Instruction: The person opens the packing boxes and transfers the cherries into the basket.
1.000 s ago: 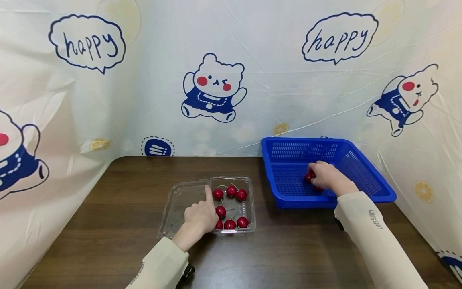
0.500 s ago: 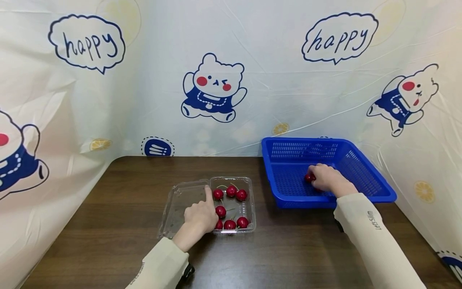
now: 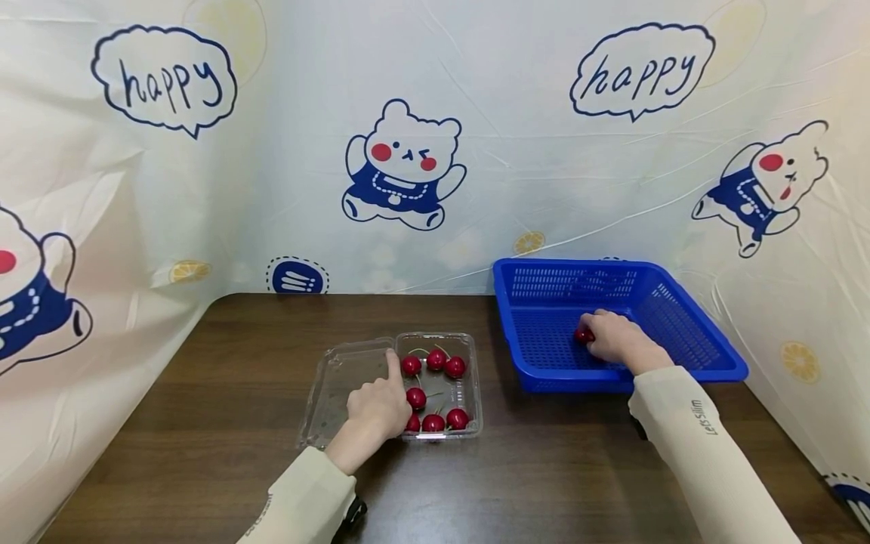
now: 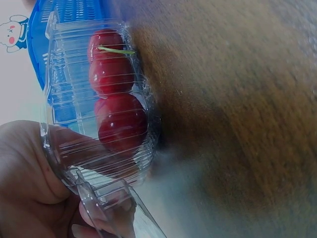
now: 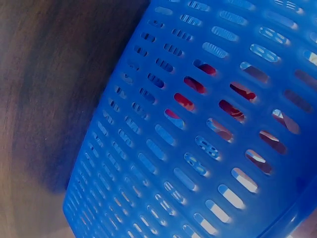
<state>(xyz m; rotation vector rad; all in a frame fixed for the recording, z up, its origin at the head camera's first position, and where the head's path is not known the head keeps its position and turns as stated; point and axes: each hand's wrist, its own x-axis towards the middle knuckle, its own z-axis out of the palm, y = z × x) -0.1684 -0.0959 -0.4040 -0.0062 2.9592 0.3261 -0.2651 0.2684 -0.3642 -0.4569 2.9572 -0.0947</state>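
Note:
A clear plastic clamshell box lies with its lid folded out to the left. Several red cherries with green stems sit inside it. My left hand grips the box at its hinge side, index finger stretched along the edge; the left wrist view has the thumb at the box wall and other fingers by the lid. Inside the blue basket, my right hand holds a red cherry with curled fingers. Through the basket's slots in the right wrist view, red cherries show beside parts of the hand.
The basket's raised, slotted walls surround the right hand. Brown wood table runs between and around the two containers. A printed curtain hangs behind the table and down both sides.
My right hand has shifted slightly down and right inside the basket, its fingers drawn in around the cherry. The left hand and the clamshell box have stayed put.

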